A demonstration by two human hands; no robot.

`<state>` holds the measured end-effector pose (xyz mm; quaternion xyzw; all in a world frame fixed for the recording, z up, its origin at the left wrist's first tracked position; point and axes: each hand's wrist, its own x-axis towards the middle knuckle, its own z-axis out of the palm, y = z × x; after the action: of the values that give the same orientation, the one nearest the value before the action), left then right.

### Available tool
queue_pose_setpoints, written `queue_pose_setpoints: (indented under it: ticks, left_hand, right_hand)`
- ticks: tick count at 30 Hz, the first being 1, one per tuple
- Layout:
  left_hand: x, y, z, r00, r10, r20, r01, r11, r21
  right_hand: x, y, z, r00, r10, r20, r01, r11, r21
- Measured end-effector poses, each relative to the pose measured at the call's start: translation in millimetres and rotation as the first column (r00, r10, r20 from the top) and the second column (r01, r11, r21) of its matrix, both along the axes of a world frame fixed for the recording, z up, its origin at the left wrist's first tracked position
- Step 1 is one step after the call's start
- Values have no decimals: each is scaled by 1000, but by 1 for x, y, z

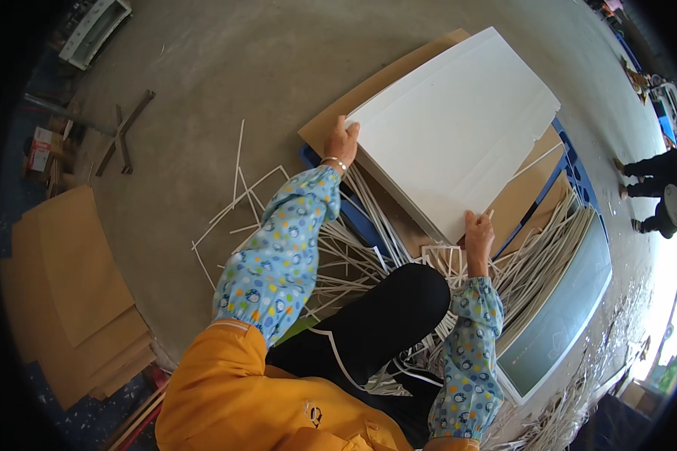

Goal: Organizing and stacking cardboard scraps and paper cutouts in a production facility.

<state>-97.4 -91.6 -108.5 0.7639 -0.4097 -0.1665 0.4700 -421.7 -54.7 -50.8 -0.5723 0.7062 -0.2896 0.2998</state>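
Concrete floor (pixel 203 68), grey and scuffed, fills most of the head view, with straight edges bowing toward the rim. A stack of brown cardboard sheets (pixel 68 293) lies on it at the left, and dark metal bars (pixel 124 131) lie crossed farther up. A white framed unit (pixel 94 30) sits near the upper left edge.

At the middle, a large white panel (pixel 459 128) rests tilted over a brown cardboard sheet (pixel 338 113) and a blue pallet (pixel 353 214). The left hand (pixel 341 143) grips the panel's near left corner, fingers closed over its edge. The right hand (pixel 478 234) holds the panel's near lower corner, fingers clenched on the rim. Both forearms wear light blue patterned sleeve covers (pixel 278 255), above an orange garment (pixel 226 391) and a dark trouser knee (pixel 399 308).

Thin white strips (pixel 241 195) lie scattered over the floor below the panel and heaped around the knee, touching one another in a loose tangle. At the right, a long green-faced panel with a white frame (pixel 564 316) lies just beside the pallet, among more strips.

Another person in dark clothes (pixel 654 177) stands well apart at the right edge, where bright daylight washes out the floor.
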Motion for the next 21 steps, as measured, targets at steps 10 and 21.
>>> queue_pose_setpoints:
  ticks: [10,21]
  left_hand:
    - [22,-3,-1,966,-258,33,258,966,-21]
    - [46,-16,47,565,-677,471,397,724,564]
  right_hand:
    - [-17,-5,-31,960,25,-280,-39,998,-45]
    - [-15,18,-28,957,52,-287,-122,965,-232]
